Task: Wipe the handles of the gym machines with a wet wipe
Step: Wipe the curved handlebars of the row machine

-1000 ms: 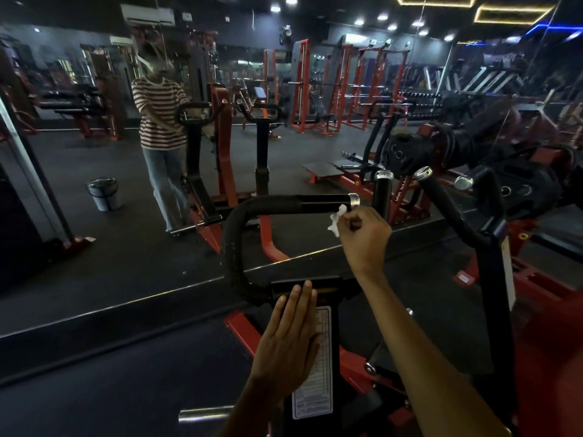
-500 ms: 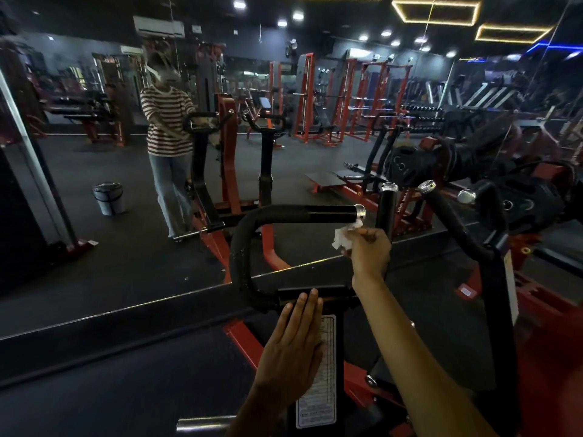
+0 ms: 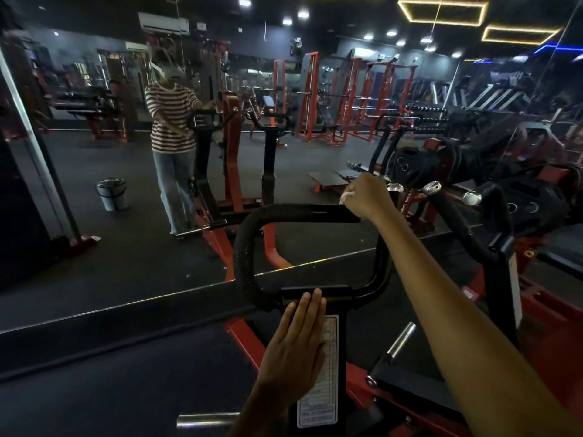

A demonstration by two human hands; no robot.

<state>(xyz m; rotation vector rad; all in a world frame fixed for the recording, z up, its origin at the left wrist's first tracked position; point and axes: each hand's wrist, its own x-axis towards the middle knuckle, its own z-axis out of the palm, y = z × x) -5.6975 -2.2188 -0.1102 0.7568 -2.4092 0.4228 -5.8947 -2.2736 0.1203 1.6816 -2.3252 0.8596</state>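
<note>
The head view looks down over a black and red gym machine (image 3: 318,310) that stands before a wall mirror (image 3: 126,216). The right hand (image 3: 367,197) is clenched around the free end of the machine's left handle (image 3: 293,212), a black padded bar that runs level from that end, bends down at its left and loops back to the upright post (image 3: 315,357) of the machine. A small white edge of the wet wipe (image 3: 346,195) shows at the knuckles, pressed between the curled fingers and the bar; the rest of the wipe is hidden inside the fist. The right forearm reaches in from the lower right corner of the view.

The left hand (image 3: 296,351) lies flat against the upright post, its fingers straight and close together, released and grasping nothing. Its fingertips touch the black cross-piece at the top of the post, and its right edge covers part of a white printed label (image 3: 321,402) stuck on the post.

Just right of the clenched hand stands a chrome-capped grip (image 3: 395,188), and further right a second black handle (image 3: 441,203) with a chrome end rises at a slant. Black weight plates (image 3: 410,167) hang behind them.

In the mirror a person in a striped shirt (image 3: 170,121) is reflected beside the machine, with a grey bucket (image 3: 111,193) on the dark floor to the left.
</note>
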